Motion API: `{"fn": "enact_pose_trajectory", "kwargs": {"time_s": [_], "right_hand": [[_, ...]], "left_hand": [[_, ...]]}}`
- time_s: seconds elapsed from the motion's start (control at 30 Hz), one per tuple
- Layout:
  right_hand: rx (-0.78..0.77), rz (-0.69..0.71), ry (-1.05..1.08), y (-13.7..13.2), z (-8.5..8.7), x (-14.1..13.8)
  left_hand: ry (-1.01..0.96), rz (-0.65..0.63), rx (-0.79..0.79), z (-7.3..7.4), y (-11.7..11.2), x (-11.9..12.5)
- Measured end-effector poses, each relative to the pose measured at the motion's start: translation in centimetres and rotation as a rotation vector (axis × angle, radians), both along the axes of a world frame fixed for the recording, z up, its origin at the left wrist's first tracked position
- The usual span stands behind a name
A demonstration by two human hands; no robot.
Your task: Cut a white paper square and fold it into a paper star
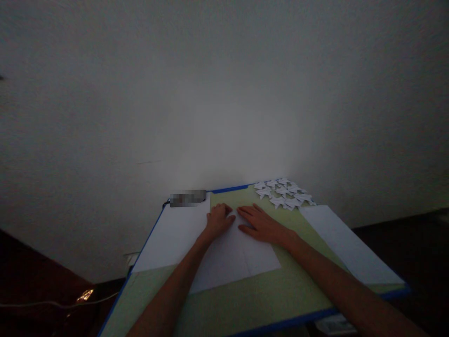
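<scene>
A white sheet of paper (238, 262) lies in the middle of the green tabletop, with a faint crease running toward its near edge. My left hand (219, 220) rests on the upper left of this sheet, thumb apart and fingers slightly bent. Opposite it, my right hand (257, 223) lies palm down on the upper right part, fingers stretched toward the left hand. A narrow gap separates the two hands. Neither hand grasps anything. Parts of the sheet's top and sides are hidden under the hands and forearms.
Several small folded paper pieces (280, 192) lie at the back right. White paper (161, 236) is on the left, and more paper (345, 238) on the right. A blurred-out object (187, 198) sits at the back left. The table's blue edge (231, 189) stands close to the wall (224, 117).
</scene>
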State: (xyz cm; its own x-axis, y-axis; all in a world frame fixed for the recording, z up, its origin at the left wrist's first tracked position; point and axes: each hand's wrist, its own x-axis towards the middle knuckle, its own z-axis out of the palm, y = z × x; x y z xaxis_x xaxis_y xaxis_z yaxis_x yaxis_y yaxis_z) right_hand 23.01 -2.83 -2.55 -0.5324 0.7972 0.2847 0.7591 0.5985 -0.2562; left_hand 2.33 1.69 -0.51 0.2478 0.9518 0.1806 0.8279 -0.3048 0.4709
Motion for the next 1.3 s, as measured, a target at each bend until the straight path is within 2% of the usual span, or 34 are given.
{"fn": "enact_pose_trajectory", "kwargs": {"time_s": [0.17,0.47,0.83,1.3], "right_hand": [[0.041,-0.049,0.071,0.0,0.3,-0.3],[0.147,-0.242,0.344,1.6,0.4,0.0],[0.205,-0.173,0.343,0.4,1.7,-0.4],[0.241,-0.156,0.394,0.6,1.2,-0.6]], "left_hand": [[-0.149,-0.002,-0.011,0.1,0.4,-0.2],[-0.416,-0.134,-0.025,1.0,-0.4,-0.5],[-0.493,-0.184,-0.047,1.3,-1.8,0.4],[-0.476,-0.182,0.012,1.3,-1.9,0.8]]}}
